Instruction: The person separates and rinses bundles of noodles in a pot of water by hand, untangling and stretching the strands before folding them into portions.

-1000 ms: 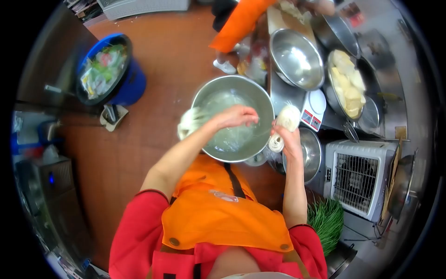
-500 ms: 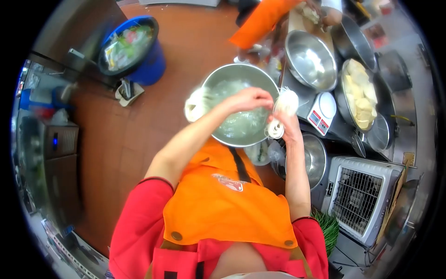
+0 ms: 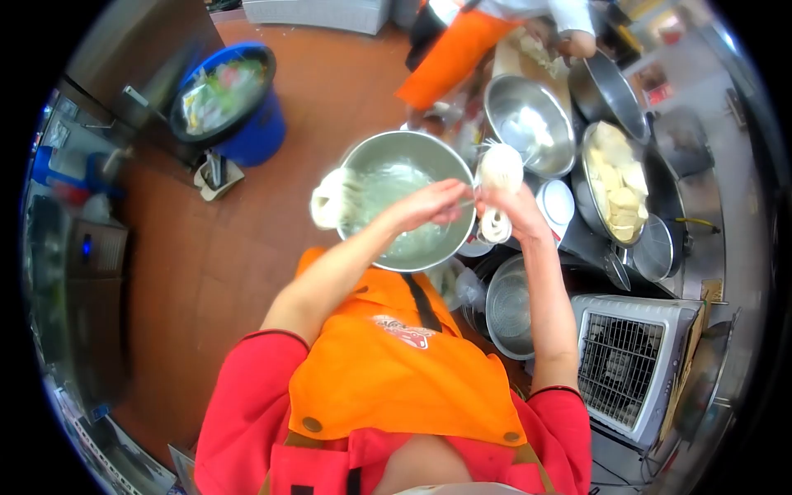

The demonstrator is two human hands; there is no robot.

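Note:
A large metal bowl with clear liquid in it sits in front of my orange apron. My right hand is wrapped round a bundle of white noodles at the bowl's right rim; the bundle's looped end sticks out below the fingers. Over the bowl's right side, my left hand has its fingers pinched close to the right hand. Whatever thin thing they pinch, if anything, is too small to make out. Another hank of white noodles hangs over the left rim.
To the right are an empty steel bowl, a kitchen scale, a bowl of pale yellow slabs and a grey fan unit. A co-worker's hand is at the top right. A blue bin stands left.
The view has shifted, so the bowls appear further left and lower. My left hand has come down nearer to me over the bowl, its fingers now pinched. My right hand still holds the noodle bundle.

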